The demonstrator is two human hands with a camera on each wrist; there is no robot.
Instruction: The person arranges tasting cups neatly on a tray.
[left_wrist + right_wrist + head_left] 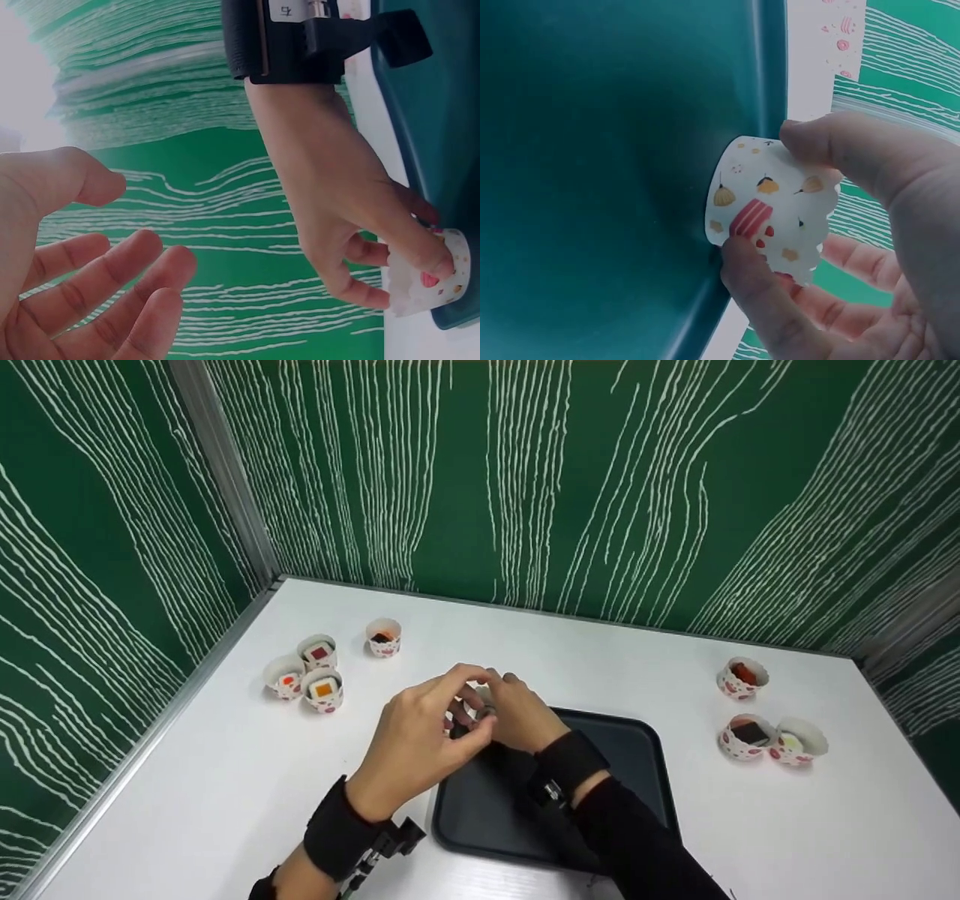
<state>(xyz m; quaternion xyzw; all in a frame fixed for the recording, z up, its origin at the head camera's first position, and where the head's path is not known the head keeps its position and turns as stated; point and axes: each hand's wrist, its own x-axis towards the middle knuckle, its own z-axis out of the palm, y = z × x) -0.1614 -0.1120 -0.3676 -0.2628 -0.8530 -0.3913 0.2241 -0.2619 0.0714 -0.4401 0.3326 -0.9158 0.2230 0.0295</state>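
Observation:
A paper baking cup [772,199] printed with cake slices stands on the dark tray [622,757], close to its far edge. My right hand [525,712] grips this cup by its sides, thumb on one side and a finger on the other in the right wrist view. Its inside cannot be seen in the wrist views. Beside it, my left hand [420,731] hovers over the tray's left part with fingers loosely bent. The left wrist view shows that left hand [90,277] holding nothing, apart from the cup.
On the left of the white table stand paper cups with square pieces, among them an orange-topped one [325,690], plus a separate cup [384,649] farther back. At right are a cup with a red piece [742,679], one with a dark piece [739,742] and a pale one [802,750].

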